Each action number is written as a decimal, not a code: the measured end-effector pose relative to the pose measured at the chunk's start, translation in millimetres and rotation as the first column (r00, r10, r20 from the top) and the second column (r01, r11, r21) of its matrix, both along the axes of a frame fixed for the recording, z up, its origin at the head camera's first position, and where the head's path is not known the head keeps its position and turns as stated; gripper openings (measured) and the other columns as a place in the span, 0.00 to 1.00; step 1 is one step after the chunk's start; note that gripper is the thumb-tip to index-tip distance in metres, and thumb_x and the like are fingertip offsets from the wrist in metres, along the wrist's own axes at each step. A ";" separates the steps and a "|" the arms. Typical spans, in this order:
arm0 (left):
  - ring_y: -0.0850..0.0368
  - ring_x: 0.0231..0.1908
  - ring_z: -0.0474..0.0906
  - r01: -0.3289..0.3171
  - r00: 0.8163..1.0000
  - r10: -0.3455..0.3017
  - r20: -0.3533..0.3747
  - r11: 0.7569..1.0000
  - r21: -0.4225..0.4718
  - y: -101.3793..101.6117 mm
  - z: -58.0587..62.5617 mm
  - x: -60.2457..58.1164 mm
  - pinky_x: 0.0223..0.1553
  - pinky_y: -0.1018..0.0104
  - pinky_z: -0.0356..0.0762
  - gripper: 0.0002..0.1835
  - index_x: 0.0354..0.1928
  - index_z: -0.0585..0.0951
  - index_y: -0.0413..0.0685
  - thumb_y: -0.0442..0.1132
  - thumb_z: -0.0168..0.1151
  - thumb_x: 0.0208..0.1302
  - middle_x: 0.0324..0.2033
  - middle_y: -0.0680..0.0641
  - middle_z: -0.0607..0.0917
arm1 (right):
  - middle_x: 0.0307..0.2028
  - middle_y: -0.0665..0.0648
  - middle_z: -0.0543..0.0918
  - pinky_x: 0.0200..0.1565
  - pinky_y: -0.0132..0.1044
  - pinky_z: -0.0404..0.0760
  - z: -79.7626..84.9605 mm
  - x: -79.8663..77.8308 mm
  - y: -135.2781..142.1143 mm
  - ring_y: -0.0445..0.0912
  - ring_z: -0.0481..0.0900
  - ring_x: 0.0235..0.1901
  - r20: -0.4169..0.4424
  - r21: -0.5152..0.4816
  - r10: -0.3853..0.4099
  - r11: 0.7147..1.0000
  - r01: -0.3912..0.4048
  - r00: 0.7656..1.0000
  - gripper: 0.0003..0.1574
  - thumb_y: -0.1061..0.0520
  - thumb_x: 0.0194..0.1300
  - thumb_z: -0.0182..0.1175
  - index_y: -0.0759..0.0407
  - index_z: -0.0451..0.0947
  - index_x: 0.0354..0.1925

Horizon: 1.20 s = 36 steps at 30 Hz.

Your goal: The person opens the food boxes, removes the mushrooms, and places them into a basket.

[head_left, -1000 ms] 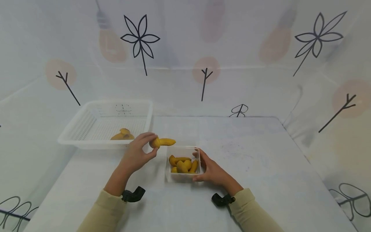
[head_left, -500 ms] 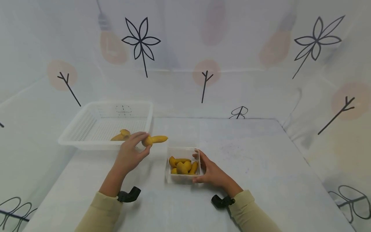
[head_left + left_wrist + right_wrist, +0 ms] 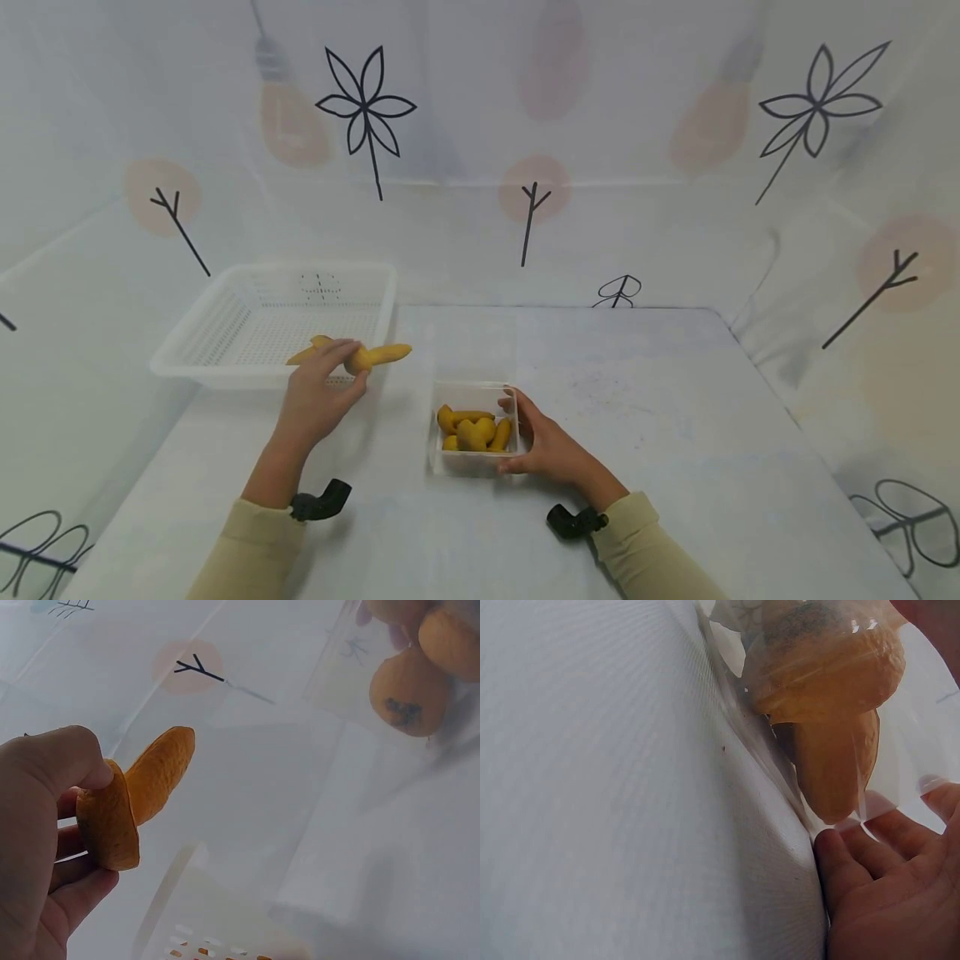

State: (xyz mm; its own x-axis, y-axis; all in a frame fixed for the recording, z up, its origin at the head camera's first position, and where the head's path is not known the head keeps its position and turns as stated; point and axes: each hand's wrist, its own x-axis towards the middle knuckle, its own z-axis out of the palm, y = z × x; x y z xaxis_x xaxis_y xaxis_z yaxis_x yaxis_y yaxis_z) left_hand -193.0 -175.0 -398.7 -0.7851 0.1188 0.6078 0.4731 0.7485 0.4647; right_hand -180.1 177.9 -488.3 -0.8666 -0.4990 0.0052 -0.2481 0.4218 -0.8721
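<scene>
Near one basket (image 3: 225, 377), left hand (image 3: 317, 398) pinching one mushroom (image 3: 367, 358); right hand (image 3: 551, 446) gripping one clear box (image 3: 467, 464).

The left hand (image 3: 30, 832) pinches an orange mushroom-shaped piece (image 3: 106, 817) by its cap, stem slanting away, while similar orange pieces (image 3: 411, 684) (one bears a dark patch (image 3: 403, 712)) and a perforated white basket (image 3: 225, 904) lie apart from it.

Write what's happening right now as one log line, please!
left hand: pinches yellow mushroom near white basket; right hand: grips clear box's right side; clear box: several yellow mushrooms; white basket: more yellow mushrooms, partly hidden
</scene>
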 end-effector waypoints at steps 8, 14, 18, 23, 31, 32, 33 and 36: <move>0.50 0.47 0.79 -0.044 0.999 0.044 -0.006 0.999 0.027 -13.8 -2.2 -2.5 0.50 0.53 0.79 0.20 0.51 0.82 0.42 0.31 0.68 0.52 0.49 0.44 0.83 | 0.72 0.53 0.61 0.72 0.52 0.57 0.4 1.0 -0.1 0.52 0.54 0.74 0.000 0.002 -0.002 1.000 0.002 1.000 0.73 0.45 0.47 0.77 0.40 0.38 0.76; 0.44 0.53 0.78 -0.088 0.996 0.087 0.020 0.995 0.053 -20.9 -5.9 -3.7 0.55 0.49 0.77 0.21 0.53 0.80 0.40 0.31 0.66 0.54 0.53 0.40 0.81 | 0.72 0.53 0.61 0.72 0.53 0.56 1.1 1.9 0.0 0.52 0.54 0.74 -0.001 -0.003 0.000 1.000 0.000 1.000 0.72 0.45 0.48 0.76 0.35 0.38 0.75; 0.44 0.53 0.78 -0.114 0.993 0.113 0.035 0.992 0.055 -25.1 -7.0 -5.6 0.55 0.49 0.77 0.21 0.53 0.80 0.39 0.32 0.66 0.55 0.53 0.40 0.81 | 0.72 0.53 0.61 0.71 0.53 0.57 1.1 1.7 0.1 0.52 0.55 0.74 0.001 -0.002 -0.001 1.000 0.001 1.000 0.72 0.45 0.47 0.77 0.35 0.38 0.75; 0.45 0.53 0.78 -0.136 0.990 0.134 0.040 0.989 0.049 -30.2 -9.2 -8.8 0.54 0.49 0.78 0.21 0.53 0.80 0.40 0.35 0.66 0.56 0.53 0.41 0.81 | 0.72 0.52 0.61 0.72 0.51 0.56 0.8 0.6 0.0 0.51 0.54 0.74 0.008 0.000 -0.002 1.000 0.002 1.000 0.73 0.45 0.47 0.77 0.36 0.38 0.76; 0.43 0.54 0.77 -0.153 0.987 0.150 0.056 0.987 0.042 -36.8 -10.3 -13.2 0.55 0.47 0.77 0.20 0.53 0.80 0.39 0.35 0.64 0.57 0.52 0.40 0.81 | 0.72 0.53 0.61 0.72 0.52 0.57 0.6 0.5 0.2 0.52 0.55 0.74 0.006 0.010 -0.008 1.000 0.008 1.000 0.72 0.45 0.46 0.77 0.37 0.38 0.76; 0.42 0.55 0.76 -0.157 0.986 0.154 0.064 0.987 0.039 -37.4 -9.8 -13.8 0.55 0.46 0.77 0.20 0.53 0.80 0.39 0.35 0.63 0.57 0.53 0.39 0.81 | 0.72 0.53 0.61 0.72 0.52 0.57 0.6 0.5 0.2 0.52 0.55 0.74 0.005 0.010 -0.007 1.000 0.007 1.000 0.72 0.45 0.47 0.77 0.36 0.38 0.76; 0.42 0.55 0.76 -0.162 0.985 0.159 0.072 0.986 0.034 -38.0 -9.5 -14.4 0.56 0.46 0.76 0.20 0.53 0.80 0.39 0.36 0.63 0.57 0.53 0.39 0.81 | 0.72 0.53 0.61 0.72 0.52 0.57 0.6 0.6 0.2 0.52 0.55 0.74 0.004 0.010 -0.008 1.000 0.008 1.000 0.72 0.45 0.47 0.77 0.36 0.38 0.75; 0.42 0.55 0.76 -0.168 0.982 0.166 0.086 0.986 0.020 -39.9 -8.5 -16.8 0.57 0.45 0.76 0.20 0.53 0.79 0.38 0.36 0.63 0.57 0.53 0.39 0.80 | 0.72 0.52 0.61 0.72 0.52 0.57 1.2 0.9 0.2 0.52 0.55 0.74 0.003 0.012 -0.010 1.000 0.010 1.000 0.72 0.45 0.47 0.77 0.36 0.38 0.75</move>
